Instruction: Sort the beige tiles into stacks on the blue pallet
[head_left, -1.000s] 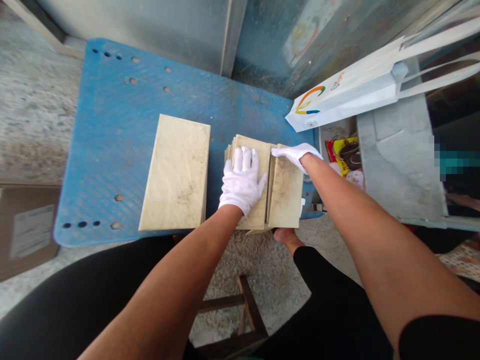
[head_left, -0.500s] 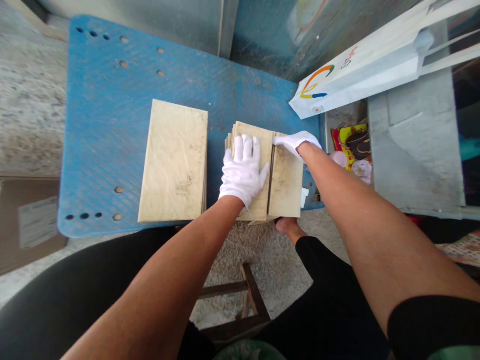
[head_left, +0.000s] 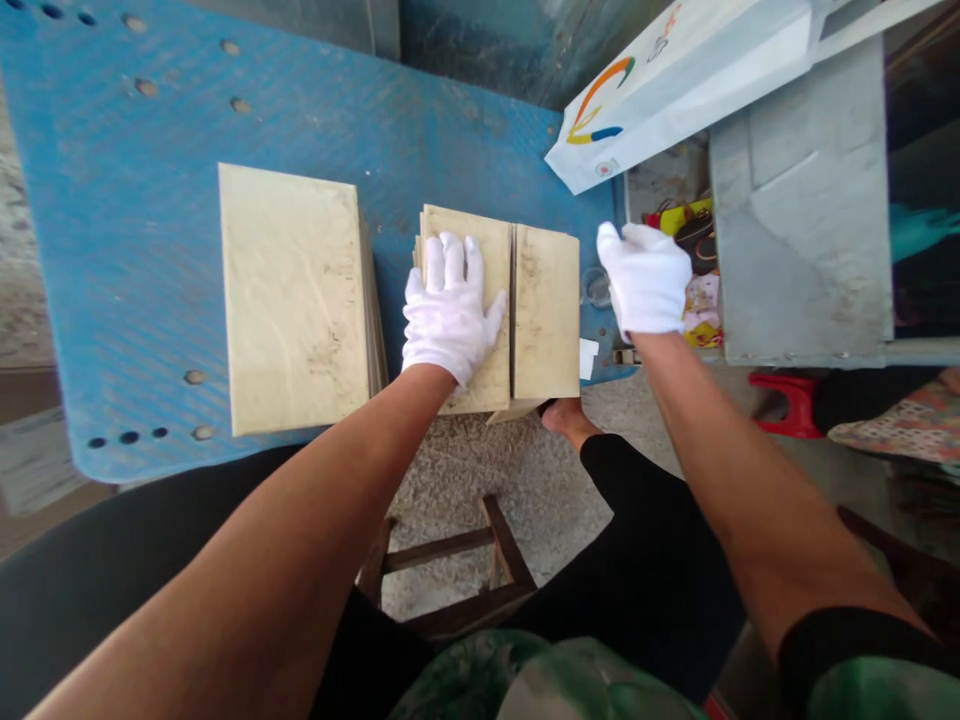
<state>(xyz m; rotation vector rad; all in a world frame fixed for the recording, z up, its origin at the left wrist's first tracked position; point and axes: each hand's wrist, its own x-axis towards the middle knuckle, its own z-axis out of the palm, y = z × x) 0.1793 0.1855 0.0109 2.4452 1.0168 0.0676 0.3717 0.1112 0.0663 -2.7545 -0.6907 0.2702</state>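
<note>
My left hand (head_left: pixel 450 305), in a white glove, lies flat with fingers stretched out on a stack of cream rectangular boards (head_left: pixel 480 385). Against its right side stands another cream board pile (head_left: pixel 551 310), parted from it by a narrow dark gap. To the right of both, my right hand (head_left: pixel 649 280), also gloved in white, hangs in the air, apart from the boards. Its fingers are curled in, and whatever they hold, if anything, is hidden. A taller stack of larger cream boards (head_left: pixel 292 300), with dark smudges, sits to the left.
Everything stands on a blue plastic table (head_left: pixel 135 250) with holes near its edge. A small round clear thing (head_left: pixel 598 287) and a white paper piece (head_left: pixel 589 357) lie near its right end. A white paper bag (head_left: pixel 637 110) leans behind, beside a grey metal surface (head_left: pixel 802 220). Below is a wooden stool (head_left: pixel 442 550).
My right hand has left the right pile's far edge and moved right, its fingers now curled. The left hand stays on its stack. The view has shifted, so the boards appear further left.
</note>
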